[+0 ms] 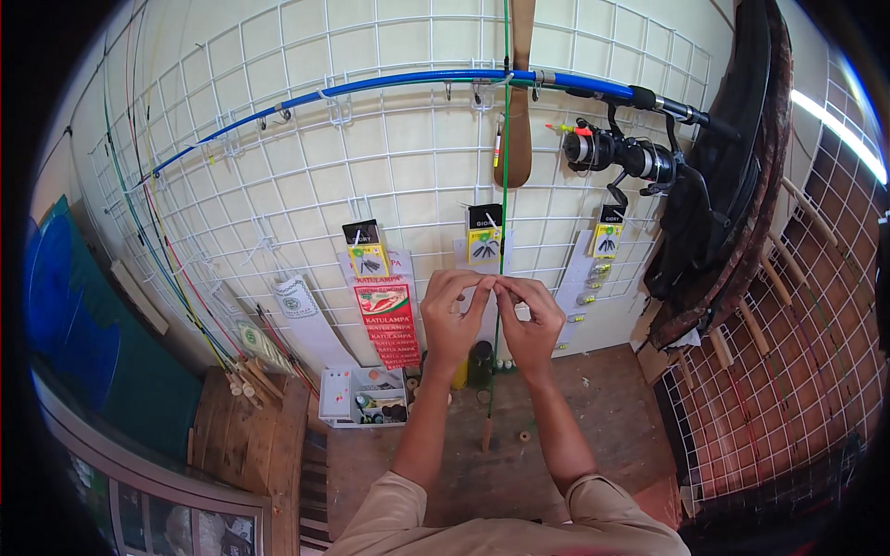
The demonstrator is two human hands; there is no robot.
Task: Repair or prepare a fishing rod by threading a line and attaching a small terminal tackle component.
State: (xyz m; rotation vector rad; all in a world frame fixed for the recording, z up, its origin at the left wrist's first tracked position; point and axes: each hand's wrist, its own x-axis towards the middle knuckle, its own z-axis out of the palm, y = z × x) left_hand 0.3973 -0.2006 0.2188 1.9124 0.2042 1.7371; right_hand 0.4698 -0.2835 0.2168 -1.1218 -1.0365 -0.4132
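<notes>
My left hand (452, 310) and my right hand (533, 313) are raised in front of me, their fingertips meeting in a pinch. Whatever lies between the fingertips is too small to make out. A thin green fishing rod (505, 195) runs upright just behind the pinched fingers. Its cork handle (487, 435) reaches down to the wooden table. Whether either hand touches the rod, I cannot tell. Past the hands, a small yellow-and-black tackle packet (483, 236) hangs on the white wire grid (408, 139).
A blue fishing rod (371, 83) with a black reel (621, 156) lies across the grid. Red packets (387, 324) hang below. A white compartment box (343, 398) sits on the table (593, 417). Dark rod bags (714, 176) hang at right, several rods (167, 241) lean at left.
</notes>
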